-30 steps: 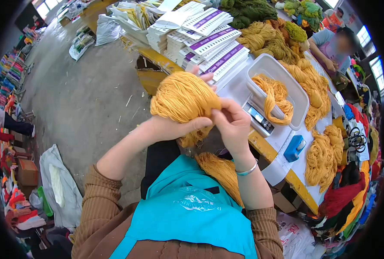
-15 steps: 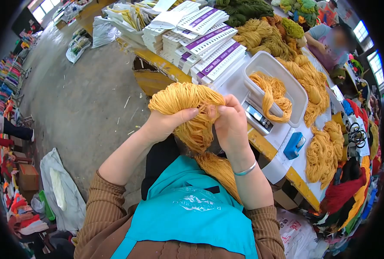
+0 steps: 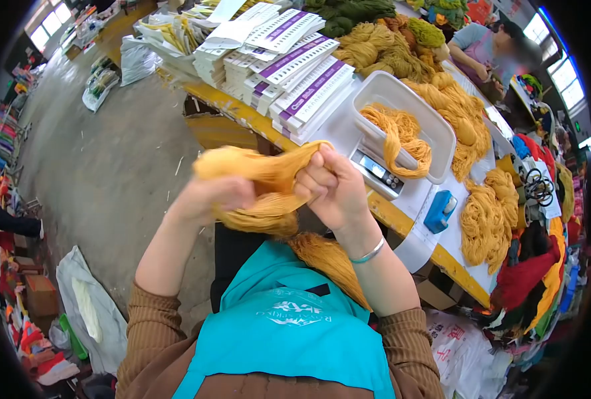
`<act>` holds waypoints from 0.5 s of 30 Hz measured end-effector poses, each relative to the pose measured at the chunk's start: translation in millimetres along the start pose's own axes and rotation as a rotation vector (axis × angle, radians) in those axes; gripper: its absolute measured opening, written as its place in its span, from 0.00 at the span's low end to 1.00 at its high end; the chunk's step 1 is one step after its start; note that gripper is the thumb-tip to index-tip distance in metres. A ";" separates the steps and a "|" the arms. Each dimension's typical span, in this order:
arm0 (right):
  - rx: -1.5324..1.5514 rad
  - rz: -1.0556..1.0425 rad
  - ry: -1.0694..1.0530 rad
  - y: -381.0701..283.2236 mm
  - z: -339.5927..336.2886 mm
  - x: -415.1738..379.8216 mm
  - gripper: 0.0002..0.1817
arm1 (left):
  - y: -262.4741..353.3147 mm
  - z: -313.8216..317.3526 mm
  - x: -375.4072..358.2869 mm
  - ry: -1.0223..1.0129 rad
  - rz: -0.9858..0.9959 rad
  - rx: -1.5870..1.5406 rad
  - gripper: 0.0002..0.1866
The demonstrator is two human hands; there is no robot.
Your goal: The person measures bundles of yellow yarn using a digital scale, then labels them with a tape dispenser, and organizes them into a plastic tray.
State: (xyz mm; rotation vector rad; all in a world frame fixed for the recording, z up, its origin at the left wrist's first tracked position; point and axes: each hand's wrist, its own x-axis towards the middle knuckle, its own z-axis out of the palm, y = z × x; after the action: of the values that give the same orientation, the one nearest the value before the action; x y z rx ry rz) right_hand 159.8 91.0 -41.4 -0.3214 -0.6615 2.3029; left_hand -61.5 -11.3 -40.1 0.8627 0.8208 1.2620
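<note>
Mustard-yellow yarn covers the long worktable (image 3: pixel 402 229), heaped in loose hanks (image 3: pixel 487 223) along its far side. Stacks of white label cards (image 3: pixel 302 83) with purple bands sit near its left end; their print is too small to read. Beside them a white tray (image 3: pixel 435 126) holding more yellow yarn rests on a digital scale (image 3: pixel 375 174). Closer in, the teal apron (image 3: pixel 289 332) bears pale lettering, illegible from here. Above the lap, the yellow skein (image 3: pixel 269 174) is stretched between both hands: the left hand (image 3: pixel 209 199), blurred, grips one end, the right hand (image 3: pixel 332 189) is clenched on the other, its tail hanging down to the apron.
</note>
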 end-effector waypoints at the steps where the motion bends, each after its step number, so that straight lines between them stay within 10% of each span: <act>1: 0.194 0.153 -0.076 -1.8 -4.4 -0.3 0.16 | -1.9 -9.4 -5.3 0.007 0.106 -0.407 0.11; 4: 0.070 0.218 -0.077 -5.5 -1.0 -1.2 0.16 | 24.5 -36.0 -26.0 0.032 0.398 -1.000 0.14; 14: -0.589 -0.210 0.092 -156.5 88.6 50.6 0.14 | 21.2 -305.1 -262.4 0.715 0.803 -0.675 0.20; 15: -0.593 -0.107 -0.204 -192.9 77.0 68.3 0.10 | 7.5 -336.6 -292.4 0.752 0.849 -0.643 0.21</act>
State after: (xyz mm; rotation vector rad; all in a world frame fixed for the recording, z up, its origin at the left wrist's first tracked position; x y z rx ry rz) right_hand 189.2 229.3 125.4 -0.3117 -1.4303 2.0108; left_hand -399.9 -270.0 -172.1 0.1516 0.5281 2.5104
